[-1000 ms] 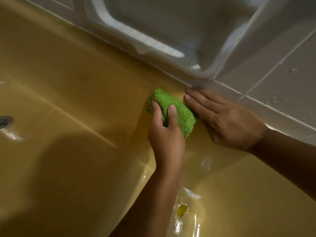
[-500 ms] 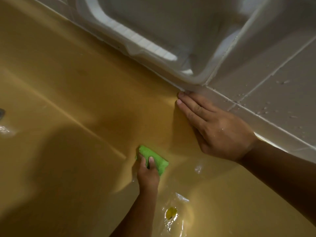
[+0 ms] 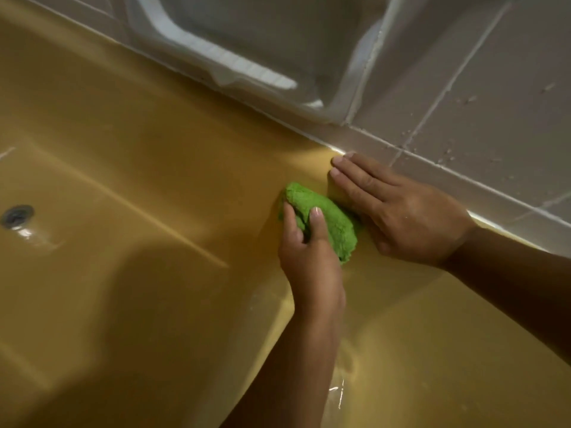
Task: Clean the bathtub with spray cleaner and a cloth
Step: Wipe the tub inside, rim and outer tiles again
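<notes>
A mustard-yellow bathtub (image 3: 139,168) fills most of the view. My left hand (image 3: 309,261) grips a bunched green cloth (image 3: 333,223) and holds it against the tub's inner wall, just under the rim. My right hand (image 3: 398,214) lies flat on the rim beside the cloth, fingers straight, fingertips at the tile edge. No spray bottle is in view.
Grey wall tiles (image 3: 482,97) with water drops run along the rim at the upper right. A white moulded recess (image 3: 247,54) sits in the wall above the tub. The drain (image 3: 16,215) lies at the far left of the wet tub floor.
My left hand has brought the cloth back up from the lower wall to just under the rim, beside my right hand. My right hand has stayed flat on the rim.
</notes>
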{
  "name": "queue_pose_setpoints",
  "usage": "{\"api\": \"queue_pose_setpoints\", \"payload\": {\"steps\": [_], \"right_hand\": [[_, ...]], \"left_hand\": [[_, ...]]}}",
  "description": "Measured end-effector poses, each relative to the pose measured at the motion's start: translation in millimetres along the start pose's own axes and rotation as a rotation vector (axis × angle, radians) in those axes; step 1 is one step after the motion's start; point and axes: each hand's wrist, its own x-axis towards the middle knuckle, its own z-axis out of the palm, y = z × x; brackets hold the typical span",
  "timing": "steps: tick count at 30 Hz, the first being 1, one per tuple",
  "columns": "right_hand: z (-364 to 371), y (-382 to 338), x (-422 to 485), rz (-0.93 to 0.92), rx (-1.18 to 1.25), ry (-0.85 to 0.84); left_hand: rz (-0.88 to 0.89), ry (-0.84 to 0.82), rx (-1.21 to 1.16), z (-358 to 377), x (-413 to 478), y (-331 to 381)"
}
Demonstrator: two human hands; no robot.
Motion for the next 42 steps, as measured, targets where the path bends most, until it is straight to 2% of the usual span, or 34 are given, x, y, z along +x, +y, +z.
{"api": "queue_pose_setpoints", "payload": {"steps": [3, 7, 11, 15, 19, 22, 24, 27, 31, 35, 37, 42], "right_hand": [[-2.6, 1.4, -13.3, 0.023, 0.026, -0.003], [-1.9, -1.0, -12.1, 0.026, 0.012, 0.013], [-0.8, -0.9, -13.6, 0.036, 0.017, 0.035], [1.1, -1.6, -13.2, 0.033, 0.013, 0.039], [3.4, -1.2, -15.1, 0.035, -0.013, 0.02], [4.7, -0.1, -13.7, 0.04, -0.012, 0.029], [3.9, 0.2, -15.6, 0.042, 0.008, 0.026], [-4.2, 4.9, -43.0, 0.043, 0.036, -0.003], [-16.9, 9.3, -88.6, 0.07, 0.048, -0.008], [-14.4, 8.4, -94.2, 0.084, 0.051, 0.004], [-14.9, 9.0, -94.8, 0.088, 0.05, 0.007], [-14.3, 7.6, -96.0, 0.088, 0.042, 0.012]], "left_hand": [[0.042, 0.024, 0.069, 6.4, -0.3, 0.3], [0.086, 0.109, 0.289, -6.0, 4.3, -36.3], [0.008, 0.148, 0.422, -35.9, 14.6, -86.6], [-0.188, 0.136, 0.595, -81.6, 26.4, -146.0], [-0.35, 0.21, 0.525, -94.0, 31.8, -172.4], [-0.405, 0.252, 0.186, -71.8, 26.9, -148.6], [-0.361, 0.21, 0.041, -55.2, 14.0, -120.6], [-0.211, 0.101, -0.024, -25.5, -6.2, -70.2], [0.055, -0.01, 0.039, 18.0, -27.0, -11.8], [0.196, -0.068, 0.242, 23.4, -39.0, -16.6], [0.203, -0.043, 0.332, 12.1, -34.6, -42.2], [0.035, 0.03, 0.475, -26.3, -32.0, -113.3]]}}
